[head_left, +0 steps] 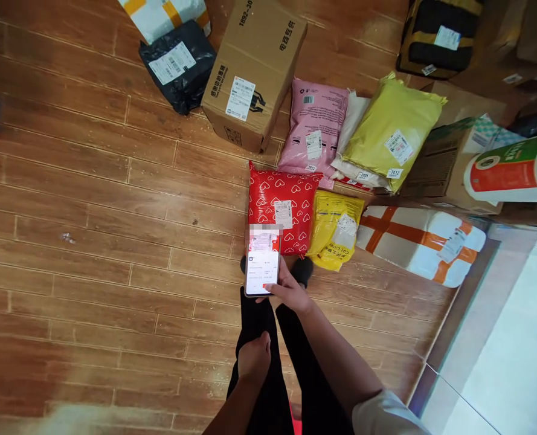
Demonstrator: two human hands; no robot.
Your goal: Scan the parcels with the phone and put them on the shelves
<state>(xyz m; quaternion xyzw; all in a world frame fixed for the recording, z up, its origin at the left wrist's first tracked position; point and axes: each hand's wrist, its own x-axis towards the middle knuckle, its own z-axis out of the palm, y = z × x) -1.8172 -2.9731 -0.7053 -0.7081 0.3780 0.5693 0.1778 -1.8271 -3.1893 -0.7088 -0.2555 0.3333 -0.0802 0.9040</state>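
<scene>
My right hand [292, 291] is closed around a smartphone [263, 269] with its lit screen facing up, the thumb over the lower right of the screen. The upper part of the screen shows a camera-like picture of a label; the small text is unreadable. Just beyond the phone lies a red parcel bag with white hearts [272, 187], bearing a white label [283, 214]. The phone covers its near left corner. My left hand [255, 357] hangs curled in a fist in front of my leg, with nothing showing in it.
A yellow cat litter bag [336, 232], pink bag [313, 121], larger yellow bag [392, 124] and cardboard box [254, 66] lie beyond. A taped white parcel [424, 244] and white bucket [513, 169] are right. A black parcel [177, 66] lies farther left on the wood-look floor [91, 241].
</scene>
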